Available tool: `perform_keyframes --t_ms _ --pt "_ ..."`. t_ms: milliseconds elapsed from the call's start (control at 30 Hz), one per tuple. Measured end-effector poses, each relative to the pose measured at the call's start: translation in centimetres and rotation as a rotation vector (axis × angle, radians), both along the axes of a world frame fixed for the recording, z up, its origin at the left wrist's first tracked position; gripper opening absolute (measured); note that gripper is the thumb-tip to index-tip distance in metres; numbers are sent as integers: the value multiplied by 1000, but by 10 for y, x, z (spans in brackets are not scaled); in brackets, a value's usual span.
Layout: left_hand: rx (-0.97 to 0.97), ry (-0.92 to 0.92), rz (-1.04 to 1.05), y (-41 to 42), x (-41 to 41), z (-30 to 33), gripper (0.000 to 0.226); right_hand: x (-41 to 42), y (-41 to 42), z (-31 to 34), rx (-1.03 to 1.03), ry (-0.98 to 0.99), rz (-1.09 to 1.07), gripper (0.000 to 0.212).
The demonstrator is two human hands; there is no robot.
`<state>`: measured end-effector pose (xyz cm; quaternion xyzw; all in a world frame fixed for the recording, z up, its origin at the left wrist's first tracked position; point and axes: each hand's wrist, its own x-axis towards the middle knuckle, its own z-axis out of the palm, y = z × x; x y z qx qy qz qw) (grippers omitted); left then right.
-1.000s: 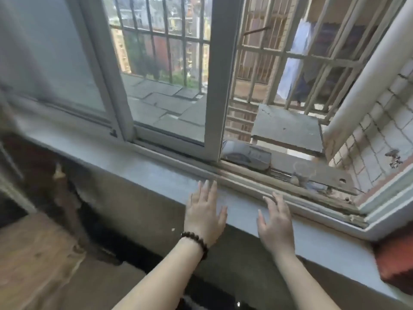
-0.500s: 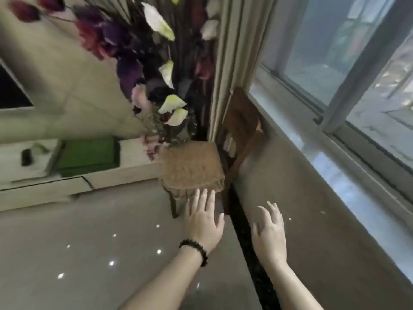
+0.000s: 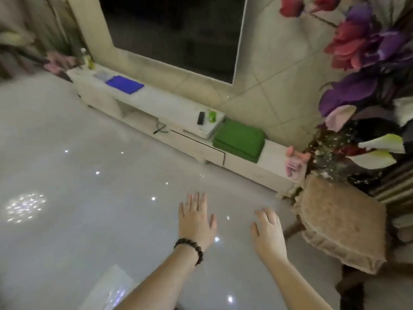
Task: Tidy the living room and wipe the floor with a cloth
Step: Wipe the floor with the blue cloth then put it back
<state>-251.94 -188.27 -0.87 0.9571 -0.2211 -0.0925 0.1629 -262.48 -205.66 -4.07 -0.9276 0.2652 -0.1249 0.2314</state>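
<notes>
Both hands are hovering out in front of the person, above the glossy grey floor, palms down. The left hand is holding its fingers straight and close together, gripping nothing, and a dark beaded bracelet is sitting on that wrist. The right hand is spreading its fingers loosely, slightly bent, and it too is carrying nothing. Neither hand is touching anything.

Just to the right of the right hand, a chair with a tan cushioned seat is standing on the floor. Above and behind it, a big bunch of red, purple and white flowers is leaning into view, its base hidden behind the seat.

Farther off, a long low white TV stand is running along the tiled wall. A green cushion-like pad is lying on its lower right section, and just left of it, on the raised top, a small black remote is resting beside a small green object too blurred to identify. Toward the far left end of the stand, a folded blue cloth is lying flat on the top, well apart from both hands. Above the stand, a large dark screen is hanging on the wall.
</notes>
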Motion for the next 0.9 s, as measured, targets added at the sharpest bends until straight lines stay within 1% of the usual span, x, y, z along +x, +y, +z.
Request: perform_keyframes --t_ms 233,400,567,733,900 --pt "-14 -2 261 120 148 -4 64 201 105 0 66 46 278 32" --pt "-9 6 433 168 232 -6 64 310 141 -8 75 72 367 28" --pt "31 36 559 184 327 -17 65 422 150 -23 45 95 453 31" --pt "73 20 664 182 452 -27 65 574 131 -28 33 76 536 30" --pt "86 7 774 178 572 -16 66 718 125 -17 34 96 619 30"
